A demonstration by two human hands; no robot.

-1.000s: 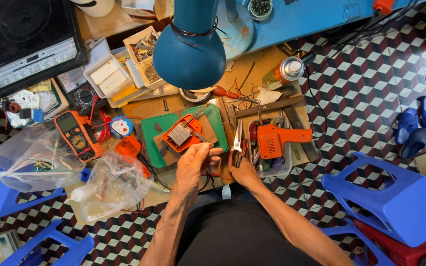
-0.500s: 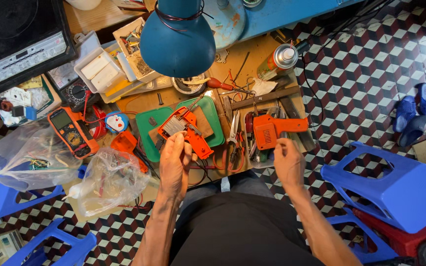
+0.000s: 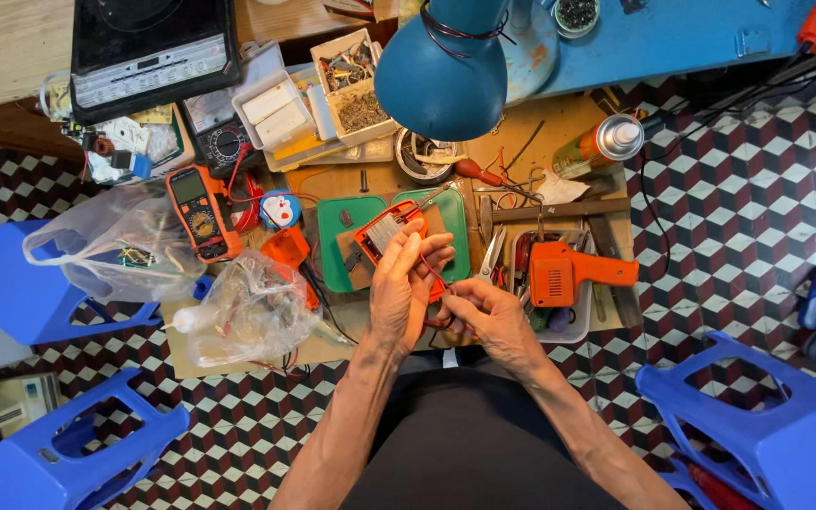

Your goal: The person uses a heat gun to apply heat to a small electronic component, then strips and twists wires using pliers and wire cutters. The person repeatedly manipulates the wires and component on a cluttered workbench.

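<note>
The right hand [image 3: 488,316] has come in beside the left hand [image 3: 406,283]; both pinch red wires [image 3: 433,276] at the opened orange device [image 3: 384,231], wiring unfinished.

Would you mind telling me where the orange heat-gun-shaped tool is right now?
In the head view, the orange pistol-grip tool lies in a small grey tray to the right of the green mat, just beyond the right hand.
</note>
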